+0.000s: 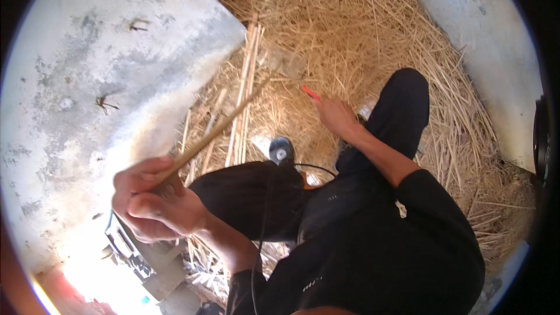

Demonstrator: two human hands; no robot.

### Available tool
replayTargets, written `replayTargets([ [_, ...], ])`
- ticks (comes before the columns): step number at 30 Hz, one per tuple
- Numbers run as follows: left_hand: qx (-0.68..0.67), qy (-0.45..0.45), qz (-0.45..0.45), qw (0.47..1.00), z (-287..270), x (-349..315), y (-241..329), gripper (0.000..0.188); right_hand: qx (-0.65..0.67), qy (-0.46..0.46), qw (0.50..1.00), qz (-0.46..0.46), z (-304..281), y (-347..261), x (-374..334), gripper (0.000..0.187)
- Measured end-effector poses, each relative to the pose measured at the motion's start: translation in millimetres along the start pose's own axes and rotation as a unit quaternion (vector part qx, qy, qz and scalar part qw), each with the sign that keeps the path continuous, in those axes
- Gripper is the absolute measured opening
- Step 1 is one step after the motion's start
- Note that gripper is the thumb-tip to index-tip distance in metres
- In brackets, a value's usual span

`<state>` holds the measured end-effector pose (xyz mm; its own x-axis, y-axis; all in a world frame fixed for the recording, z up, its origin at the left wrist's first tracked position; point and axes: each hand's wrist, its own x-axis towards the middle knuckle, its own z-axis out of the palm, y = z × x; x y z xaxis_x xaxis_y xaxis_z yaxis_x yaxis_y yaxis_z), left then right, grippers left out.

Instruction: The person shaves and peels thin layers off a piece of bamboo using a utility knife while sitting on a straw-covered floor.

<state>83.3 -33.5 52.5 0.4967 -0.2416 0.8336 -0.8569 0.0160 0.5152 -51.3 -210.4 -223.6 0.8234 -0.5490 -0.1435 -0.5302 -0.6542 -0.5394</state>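
Observation:
My left hand (166,201) is closed round the near end of a long, thin wooden stick (217,130). The stick slants up and away to the right, over the straw, and its far end thins out near my right hand. My right hand (338,118), farther off and between my knees and the straw, is closed on a slim red tool (311,93). Only its red part shows past the fingers, pointing toward the stick's far end; blur hides what kind of tool it is. A small gap separates the red part from the stick.
Several split sticks (245,90) lie side by side on the straw (361,29). A pale, stained wall (134,76) stands at the left, another (475,29) at the right. Low at the left is a dark and grey object (131,251) beside bright light. My bent legs (245,198) frame the middle.

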Motion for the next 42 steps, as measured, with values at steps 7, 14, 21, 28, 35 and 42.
replayTargets([
  [7, -0.024, -0.026, -0.016, 0.999, 14, 12, 2, 0.036, 0.319, 0.105, 0.939, -0.076, -84, -82, -13, 0.025],
  [14, -0.093, -0.032, 0.050, 0.994, 14, 11, -7, 0.033, 0.103, -0.010, 0.995, -0.009, -13, -33, 18, 0.025],
  [21, 0.034, -0.032, 0.010, 0.999, 4, 6, -2, 0.042, 0.249, 0.112, 0.961, -0.046, -51, -69, 15, 0.027],
  [28, -0.081, -0.045, 0.021, 0.995, -12, -6, -20, 0.040, 0.090, 0.014, 0.996, -0.008, -46, -37, 61, 0.029],
  [35, -0.141, -0.166, 0.043, 0.975, -13, 0, -16, 0.029, 0.131, -0.024, 0.991, -0.036, 3, -26, 40, 0.031],
  [42, -0.167, -0.135, 0.063, 0.975, -12, -8, -17, 0.018, 0.228, 0.028, 0.972, 0.041, -68, -59, 40, 0.034],
])
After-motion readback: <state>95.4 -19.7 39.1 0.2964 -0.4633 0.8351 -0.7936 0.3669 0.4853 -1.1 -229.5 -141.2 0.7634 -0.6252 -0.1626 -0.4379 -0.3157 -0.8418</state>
